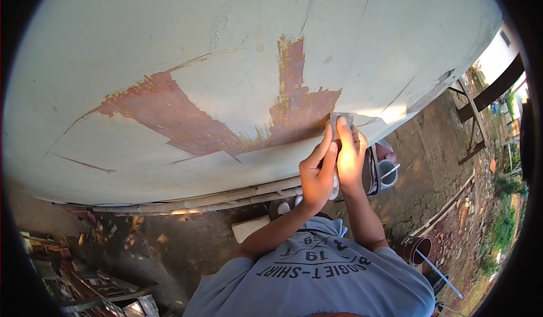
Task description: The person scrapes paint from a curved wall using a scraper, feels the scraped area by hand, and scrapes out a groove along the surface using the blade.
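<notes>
A small flat grey scraper blade point(334, 116) is pinched between the fingers of both my hands, its top edge against the curved white painted surface point(243, 11). My right hand point(351, 157) is closed on it, thumb laid along its face. My left hand point(318, 174) is closed beside it, fingertips at the blade's left side and lower part. Just left of the blade lies a reddish-brown patch point(302, 113) where the white coat is gone, with ragged yellowish edges. It joins another bare patch point(169, 110) farther left. The blade's lower end is hidden by my fingers.
Bamboo poles point(226, 200) run below the surface. A grey bucket point(388, 172) with a white stick is right of my hands; a brown bucket point(416, 248) stands lower right. A pale block point(250, 228) lies on the ground. Wooden scraps point(96, 288) are piled lower left.
</notes>
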